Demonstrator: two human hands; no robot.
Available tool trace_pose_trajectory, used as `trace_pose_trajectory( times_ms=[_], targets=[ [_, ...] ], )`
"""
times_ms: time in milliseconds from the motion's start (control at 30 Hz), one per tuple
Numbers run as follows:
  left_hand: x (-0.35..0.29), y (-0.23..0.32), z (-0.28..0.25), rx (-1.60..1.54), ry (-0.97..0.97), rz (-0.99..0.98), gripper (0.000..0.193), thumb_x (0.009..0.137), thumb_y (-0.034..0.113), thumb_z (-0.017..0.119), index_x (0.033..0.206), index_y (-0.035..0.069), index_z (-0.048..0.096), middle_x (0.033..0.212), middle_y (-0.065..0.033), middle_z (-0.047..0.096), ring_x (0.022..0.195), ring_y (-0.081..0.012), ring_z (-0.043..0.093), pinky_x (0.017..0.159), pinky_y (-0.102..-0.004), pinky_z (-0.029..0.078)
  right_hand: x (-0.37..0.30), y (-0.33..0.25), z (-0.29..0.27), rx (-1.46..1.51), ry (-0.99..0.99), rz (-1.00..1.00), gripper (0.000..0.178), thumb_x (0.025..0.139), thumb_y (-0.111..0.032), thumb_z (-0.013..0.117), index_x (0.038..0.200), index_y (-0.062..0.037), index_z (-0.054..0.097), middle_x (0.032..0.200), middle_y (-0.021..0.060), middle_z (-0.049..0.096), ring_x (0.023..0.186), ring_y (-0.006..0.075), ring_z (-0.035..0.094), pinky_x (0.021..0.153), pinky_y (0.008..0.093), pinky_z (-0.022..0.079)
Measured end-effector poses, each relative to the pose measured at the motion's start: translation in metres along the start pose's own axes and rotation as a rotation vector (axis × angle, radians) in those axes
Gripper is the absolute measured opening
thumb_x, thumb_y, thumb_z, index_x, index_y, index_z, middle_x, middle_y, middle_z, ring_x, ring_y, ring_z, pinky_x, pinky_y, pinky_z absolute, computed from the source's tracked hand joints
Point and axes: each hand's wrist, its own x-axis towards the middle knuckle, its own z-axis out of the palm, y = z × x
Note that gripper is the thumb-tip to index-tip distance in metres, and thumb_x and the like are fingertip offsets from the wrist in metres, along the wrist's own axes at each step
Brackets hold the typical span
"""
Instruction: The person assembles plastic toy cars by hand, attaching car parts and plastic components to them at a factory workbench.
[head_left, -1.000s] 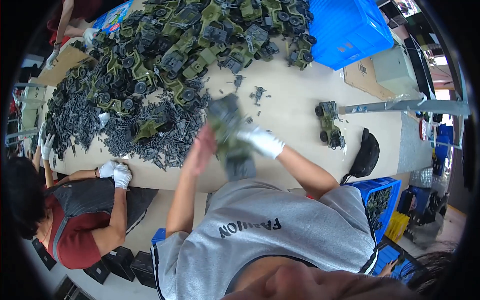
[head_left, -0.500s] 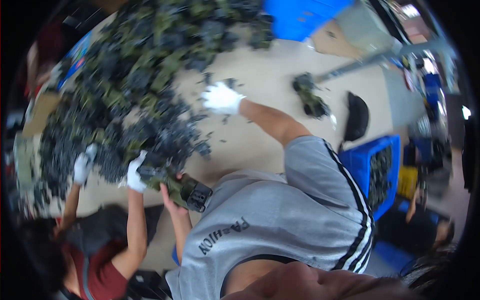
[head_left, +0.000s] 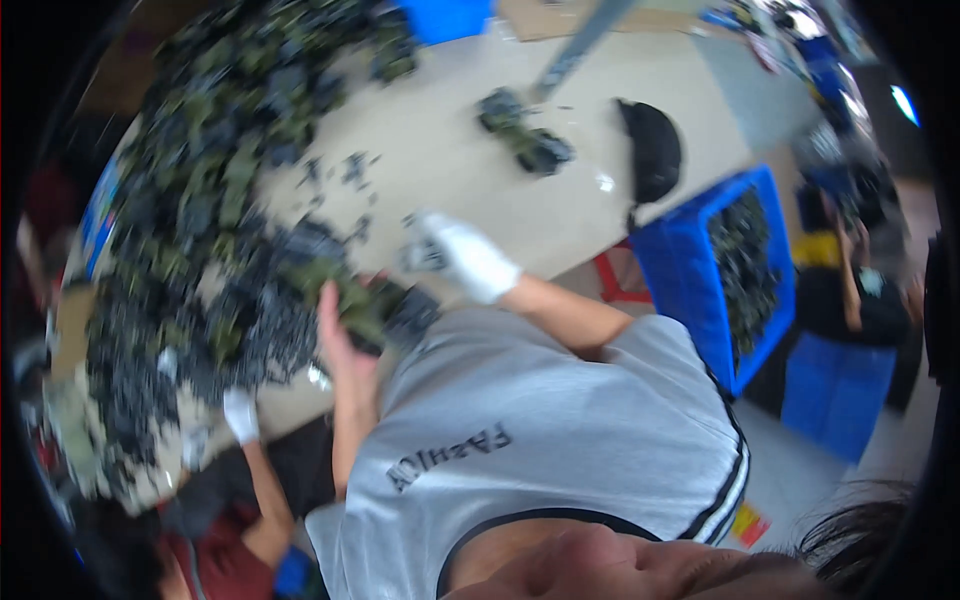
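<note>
My bare left hand [head_left: 345, 335] is wrapped round a green and black plastic part [head_left: 360, 300], long and thick, with dark blocky ends; its exact kind is not clear. My right hand [head_left: 465, 258] wears a white glove and is just right of that part, above the table. Small dark pieces [head_left: 425, 257] show at its fingers, which are blurred. More loose dark pieces [head_left: 355, 170] lie on the pale table [head_left: 440, 130] beyond my hands. A similar green and black part [head_left: 525, 133] rests farther right on the table.
A large heap of green and black parts [head_left: 215, 180] covers the table's left side. A black cap-like object [head_left: 652, 150] lies at the right. Beside me stands a blue crate [head_left: 675, 270] of dark parts. A co-worker's gloved hand [head_left: 240, 415] is at the heap's near edge.
My right hand has come back from the loose pieces toward my body, its fingers drawn in from spread. The part stays in my left hand. The whole view has shifted and turned.
</note>
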Motion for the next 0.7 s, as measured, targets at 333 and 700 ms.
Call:
trace_pose_trajectory(
  times_ms=[333,700],
  targets=[
    [-0.035,-0.038,0.058,0.17,0.034,0.117,0.035,0.096,0.035,0.061,0.111,0.004,0.063,0.101,-0.0118,0.068,0.102,-0.0284,0.066,0.092,-0.042,0.053,-0.073,-0.038,-0.008,-0.449,-0.245,-0.083,0.044,0.108,-0.033,0.034,0.113,0.0004,0.063,0.078,-0.0033,0.039,0.074,0.0099,0.036,0.075,0.0238,0.035],
    [-0.058,-0.008,0.064,0.4,-0.031,0.123,0.031,0.096,0.025,0.062,0.119,0.004,0.06,0.104,-0.0109,0.069,0.09,-0.019,0.068,0.079,-0.0315,0.056,-0.085,0.013,0.024,-0.557,-0.134,-0.295,0.052,0.108,-0.042,0.032,0.121,-0.0004,0.061,0.089,0.0009,0.049,0.077,0.0089,0.043,0.079,0.0267,0.042]
  ],
)
